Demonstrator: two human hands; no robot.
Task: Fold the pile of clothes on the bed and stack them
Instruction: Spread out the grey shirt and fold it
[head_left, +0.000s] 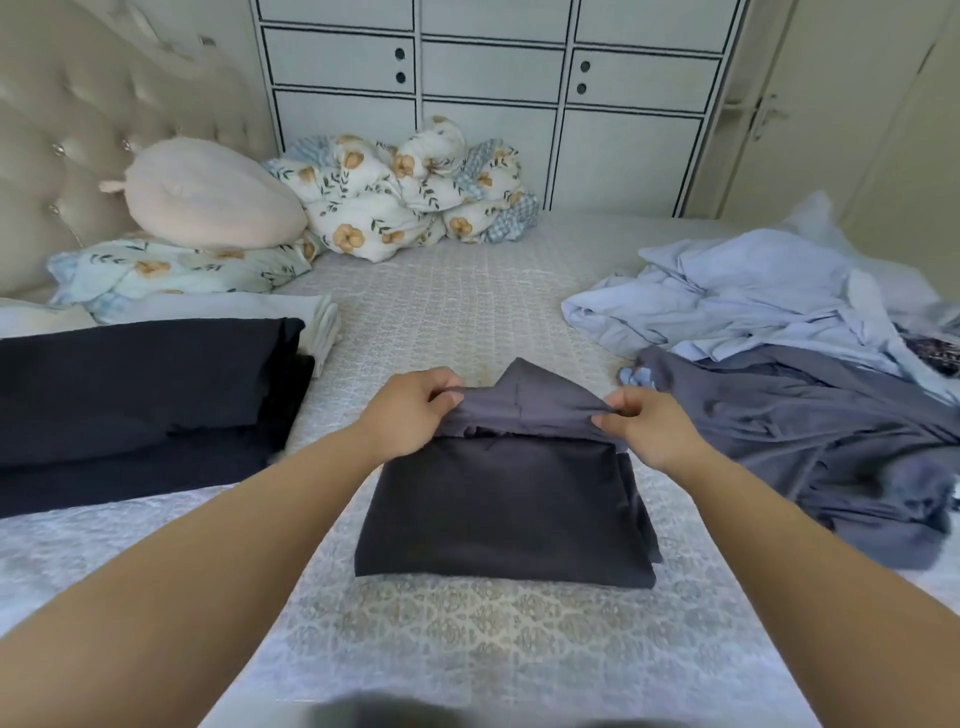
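Both my hands are on the dark grey garment, mid-bed, right in front of me. Left hand pinches its far-left corner, thumb and fingers curled on the cloth. Right hand pinches the far-right corner the same way. The far edge is lifted off the rest, sagging between my hands, with a flap sticking up behind it. The near part lies flat on the bed as a rough rectangle, several layers visible at its right edge.

Unfolded pile sits to my right: light blue pieces on top and further back, a slate-blue one nearer, just beside the garment's right side. Can't tell if they touch. A small patterned scrap peeks out at the pile's far right, too small to identify.

Folded stack to my left: dark navy items, with white folded cloth behind it. Stack is apart from the garment.

At the head of the bed: pink pillow on a floral pillow, bunched floral quilt beside them. White wardrobe behind.
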